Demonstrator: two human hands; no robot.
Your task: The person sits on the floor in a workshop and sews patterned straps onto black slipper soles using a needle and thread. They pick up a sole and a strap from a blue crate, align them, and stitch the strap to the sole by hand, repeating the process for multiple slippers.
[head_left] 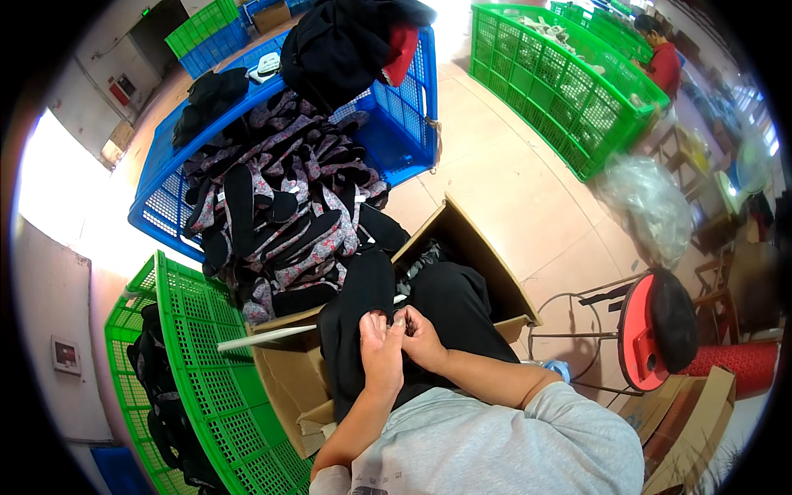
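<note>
In front of my lap, both hands come together at the near end of a black, sole-shaped fabric piece [368, 282]. My left hand [381, 348] is closed on its edge, thumb up against the cloth. Beside it, my right hand [423, 340] pinches at the same end; the fingertips partly hide what lies between them. A small pale bit shows just above the fingers. Beyond the hands lies a large heap of floral and black fabric footwear pieces [301, 239], spilling from a blue crate [404, 124].
An open cardboard box [487, 247] surrounds my legs. Green crates stand at the left [206, 371] and far right [561, 99]. Dark clothing [346, 49] hangs over the blue crate. A red-and-black round stool [648, 330] lies tipped at the right, near a clear plastic bag [648, 202]. A person in red [664, 70] is farther off.
</note>
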